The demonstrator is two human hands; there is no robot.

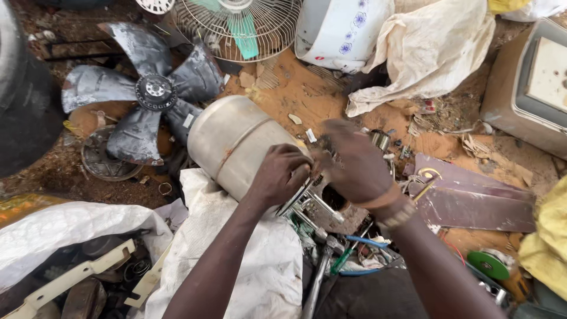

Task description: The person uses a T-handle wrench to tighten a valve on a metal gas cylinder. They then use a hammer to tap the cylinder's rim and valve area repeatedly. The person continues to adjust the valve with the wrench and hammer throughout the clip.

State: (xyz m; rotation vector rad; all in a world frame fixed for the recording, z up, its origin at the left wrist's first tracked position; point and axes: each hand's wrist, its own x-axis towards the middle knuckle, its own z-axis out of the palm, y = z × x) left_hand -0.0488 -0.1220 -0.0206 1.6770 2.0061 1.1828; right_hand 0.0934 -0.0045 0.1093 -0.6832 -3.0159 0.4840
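Beside the grey metal cylinder (pixel 236 142), left hand (pixel 280 174) and right hand (pixel 354 162), fingers around a metal part (pixel 307 198).

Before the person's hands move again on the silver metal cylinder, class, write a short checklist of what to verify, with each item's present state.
1. Left hand grips the end of the silver metal cylinder: ok.
2. Right hand is sharp enough to judge its grip: not ok, blurred.
3. Cylinder is supported by the white woven sack: ok.
4. Blue-handled tool lies close to the hands: ok.
5. Grey metal fan blade lies apart from the hands: ok.
6. Fasteners on the cylinder's end are loose: cannot tell.
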